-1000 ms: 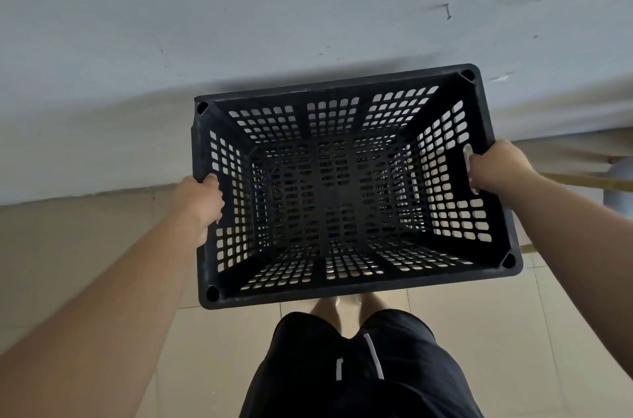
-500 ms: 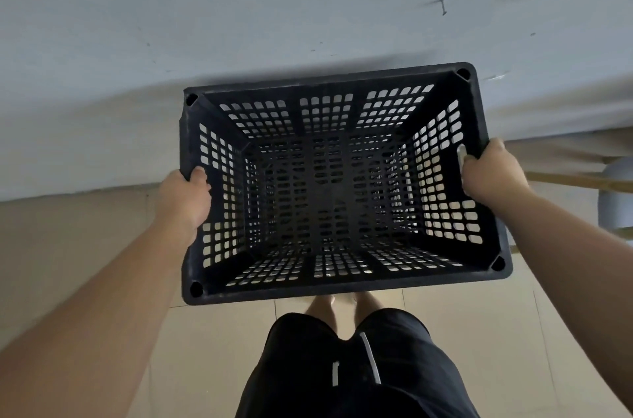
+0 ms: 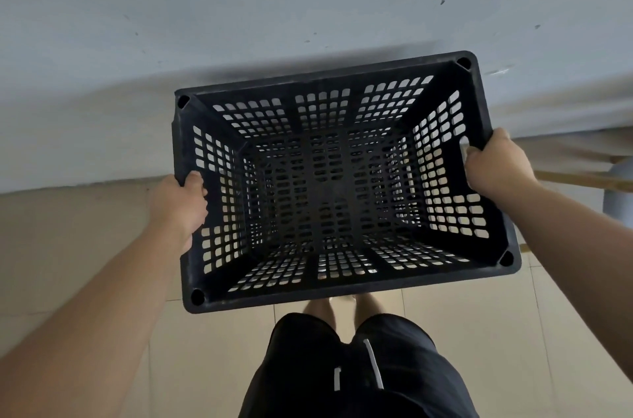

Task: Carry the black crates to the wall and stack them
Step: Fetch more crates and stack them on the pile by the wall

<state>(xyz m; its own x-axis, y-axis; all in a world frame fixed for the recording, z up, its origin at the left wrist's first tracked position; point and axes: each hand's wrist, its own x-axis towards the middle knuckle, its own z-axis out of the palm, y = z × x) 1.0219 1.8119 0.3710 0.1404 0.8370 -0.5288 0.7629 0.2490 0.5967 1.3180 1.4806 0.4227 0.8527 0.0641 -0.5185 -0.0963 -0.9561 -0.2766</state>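
Centre of frame, black crate (image 3: 329, 184) hangs above the floor (image 3: 85, 246), long axis left-right and roughly parallel to the wall (image 3: 239, 23) just beyond its far rim, left hand (image 3: 180, 205) and right hand (image 3: 498, 164) each with grip curled round 1 short-end rim, equally near.

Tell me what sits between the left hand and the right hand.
Head view: only the black crate, empty; left hand and right hand grip its opposite end walls.
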